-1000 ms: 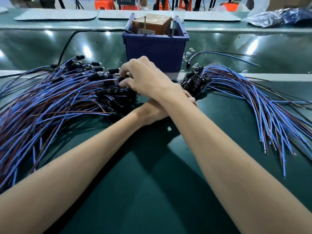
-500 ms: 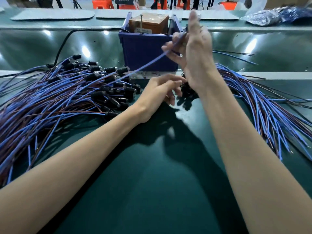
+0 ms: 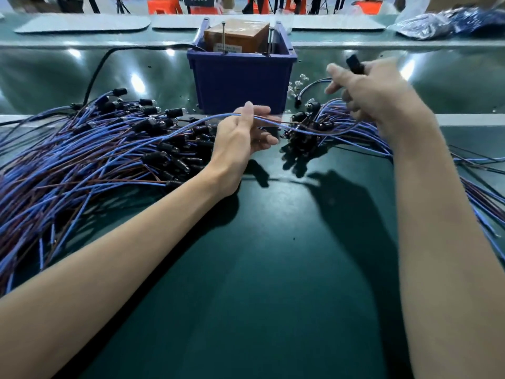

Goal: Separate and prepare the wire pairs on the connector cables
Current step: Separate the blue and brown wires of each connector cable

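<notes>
One connector cable [image 3: 191, 123], a blue and a brown wire ending in a black plug, stretches between my hands above the green table. My right hand [image 3: 374, 94], blurred, grips its black plug [image 3: 354, 64] to the right of the blue bin. My left hand [image 3: 246, 135] pinches the wire pair between thumb and fingers in front of the bin. A large pile of the same cables [image 3: 82, 160] lies on the left, and a second pile [image 3: 341, 127] lies under my right hand, its wires fanning off right.
A blue plastic bin [image 3: 240, 77] holding a brown cardboard box [image 3: 237, 36] stands at the back centre. A black cord [image 3: 98, 69] runs behind the left pile. Small clear parts [image 3: 296, 84] lie right of the bin. A plastic bag [image 3: 437, 23] sits far right.
My right hand has carried the plug end down and to the right, pulling the cable across. My left hand has risen from the table and taken the wire pair between its fingers.
</notes>
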